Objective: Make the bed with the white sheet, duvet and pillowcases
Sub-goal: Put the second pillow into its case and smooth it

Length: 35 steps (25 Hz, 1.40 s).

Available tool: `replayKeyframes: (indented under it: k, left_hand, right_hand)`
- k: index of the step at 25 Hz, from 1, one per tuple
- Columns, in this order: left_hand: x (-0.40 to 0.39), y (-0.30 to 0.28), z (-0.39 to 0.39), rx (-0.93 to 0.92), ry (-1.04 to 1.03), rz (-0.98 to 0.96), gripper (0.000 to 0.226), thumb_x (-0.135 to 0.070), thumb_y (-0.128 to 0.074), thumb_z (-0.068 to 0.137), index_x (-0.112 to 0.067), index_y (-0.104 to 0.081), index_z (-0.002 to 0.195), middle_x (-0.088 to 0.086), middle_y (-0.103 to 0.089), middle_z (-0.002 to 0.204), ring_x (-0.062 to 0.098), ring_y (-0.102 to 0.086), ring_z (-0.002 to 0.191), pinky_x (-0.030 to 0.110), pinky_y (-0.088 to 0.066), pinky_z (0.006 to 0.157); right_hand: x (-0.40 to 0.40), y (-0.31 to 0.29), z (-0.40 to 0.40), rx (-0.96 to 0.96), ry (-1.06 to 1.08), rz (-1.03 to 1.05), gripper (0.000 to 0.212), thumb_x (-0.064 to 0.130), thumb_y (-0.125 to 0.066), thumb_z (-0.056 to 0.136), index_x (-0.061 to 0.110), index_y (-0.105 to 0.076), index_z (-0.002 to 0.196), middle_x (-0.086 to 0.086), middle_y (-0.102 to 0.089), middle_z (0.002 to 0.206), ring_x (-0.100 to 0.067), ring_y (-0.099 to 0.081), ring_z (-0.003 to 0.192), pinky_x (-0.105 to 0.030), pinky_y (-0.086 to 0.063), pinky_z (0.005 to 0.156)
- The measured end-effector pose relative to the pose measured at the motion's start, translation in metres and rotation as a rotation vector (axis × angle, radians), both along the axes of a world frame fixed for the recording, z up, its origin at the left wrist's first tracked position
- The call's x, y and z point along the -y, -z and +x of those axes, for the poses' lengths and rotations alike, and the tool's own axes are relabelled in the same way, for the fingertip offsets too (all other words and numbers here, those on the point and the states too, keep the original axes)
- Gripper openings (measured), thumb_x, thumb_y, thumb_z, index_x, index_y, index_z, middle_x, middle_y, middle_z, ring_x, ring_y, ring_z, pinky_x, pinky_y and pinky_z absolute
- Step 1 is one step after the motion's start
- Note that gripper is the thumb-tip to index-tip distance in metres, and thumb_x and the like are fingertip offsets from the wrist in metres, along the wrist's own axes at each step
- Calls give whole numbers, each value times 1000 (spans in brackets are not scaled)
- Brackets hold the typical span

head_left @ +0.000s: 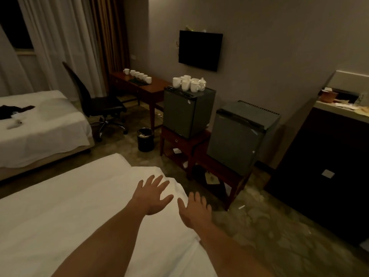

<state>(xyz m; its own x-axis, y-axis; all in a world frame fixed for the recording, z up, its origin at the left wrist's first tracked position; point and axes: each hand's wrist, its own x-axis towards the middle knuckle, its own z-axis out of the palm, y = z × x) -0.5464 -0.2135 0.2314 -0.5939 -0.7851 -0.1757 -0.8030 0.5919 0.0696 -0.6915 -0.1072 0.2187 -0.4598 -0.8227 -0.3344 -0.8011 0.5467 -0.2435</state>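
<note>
Both our forearms reach out over the white sheet point(69, 216), which covers the near bed and hangs bunched at its foot corner. Our left hand point(150, 194) hovers or rests there with fingers spread, and our right hand point(194, 209) is open beside the edge, gripping nothing; we judge both placed to smooth or tuck that corner. We count two beds, two small fridges point(187, 110), and one bin point(145, 139).

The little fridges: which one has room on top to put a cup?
The right fridge has a bare top beside the wall. The left fridge is crowded with white cups. The wooden desk is bare between its row of mugs and that fridge.
</note>
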Motion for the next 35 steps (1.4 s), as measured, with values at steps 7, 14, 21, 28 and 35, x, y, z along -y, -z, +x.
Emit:
replayKeyframes:
  k: [7, 14, 21, 28, 35]
  left_hand:
    - [62, 11, -93, -66, -140, 17, 112, -86, 18, 59, -41, -10, 158, -9, 2, 168, 21, 4, 155, 51, -3, 123]
    - [96, 7, -112, 26, -144, 69, 76, -76, -13, 92, -39, -13, 159, -7, -1, 168, 22, 2, 155, 51, -5, 123]
    - [123, 56, -135, 41, -90, 138, 75, -75, -13, 93, -38, -15, 158, -7, -4, 168, 22, -2, 154, 50, -6, 123]
    - [249, 171, -196, 158, -132, 265, 68, -69, -18, 98, -37, -19, 158, -6, -6, 168, 21, -3, 154, 50, -8, 123]
    - [355, 337, -290, 273, -35, 305, 72, -69, -10, 95, -33, -25, 156, -3, -17, 167, 25, -15, 152, 47, -16, 119]
  right_hand:
    - [76, 35, -112, 74, -65, 12, 80, 68, -11, 98, 19, -8, 161, -6, -3, 168, -31, -2, 154, -49, -5, 123]
    - [102, 45, -136, 95, 4, 58, 80, 68, -12, 99, 15, -10, 160, -9, -8, 168, -33, -8, 153, -49, -10, 122]
    - [120, 91, -140, 140, 74, 105, 81, 68, -13, 98, 14, -13, 159, -10, -11, 166, -34, -11, 152, -49, -12, 122]
    - [240, 201, -204, 280, 132, 245, 86, 72, -16, 96, 15, -10, 158, -11, -10, 166, -34, -12, 152, -50, -16, 123]
    - [328, 346, -239, 382, 203, 308, 89, 72, -22, 96, 9, -14, 158, -16, -15, 164, -34, -16, 150, -49, -15, 123]
